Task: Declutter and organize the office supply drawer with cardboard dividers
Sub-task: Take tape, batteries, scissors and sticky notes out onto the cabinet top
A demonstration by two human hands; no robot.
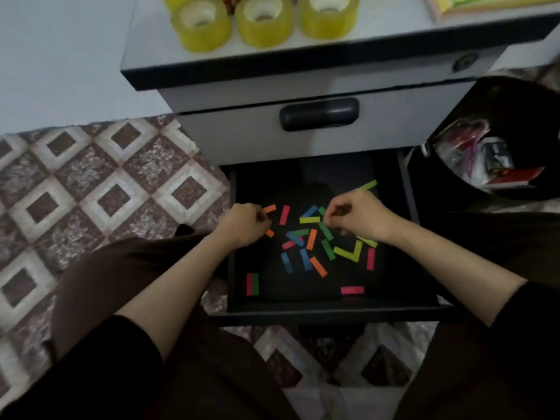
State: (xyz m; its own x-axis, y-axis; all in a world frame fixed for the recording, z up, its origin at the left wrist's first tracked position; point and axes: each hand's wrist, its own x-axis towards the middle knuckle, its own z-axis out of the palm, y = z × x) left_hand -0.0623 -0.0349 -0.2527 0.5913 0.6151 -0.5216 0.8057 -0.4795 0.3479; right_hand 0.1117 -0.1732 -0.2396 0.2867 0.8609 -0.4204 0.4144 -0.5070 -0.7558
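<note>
Open drawer [333, 308]: coloured strips [311, 239] lie scattered across its middle, a few near the front edge; no dividers visible, so sorting has barely begun. Left hand [245, 224] and right hand [359, 215] have fingers curled at strips; whether they hold any cannot be told.

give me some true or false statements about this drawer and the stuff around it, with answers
1. The lower drawer is pulled open. True.
2. The coloured strips in it are stacked neatly by colour. False: they lie scattered at all angles.
3. Tape rolls stand on top of the cabinet. True.
4. The upper drawer is open too. False: it is closed.
5. The left hand and right hand are both over the open drawer. True.
6. The black bin on the right holds nothing. False: wrappers and small items lie in it.
</note>
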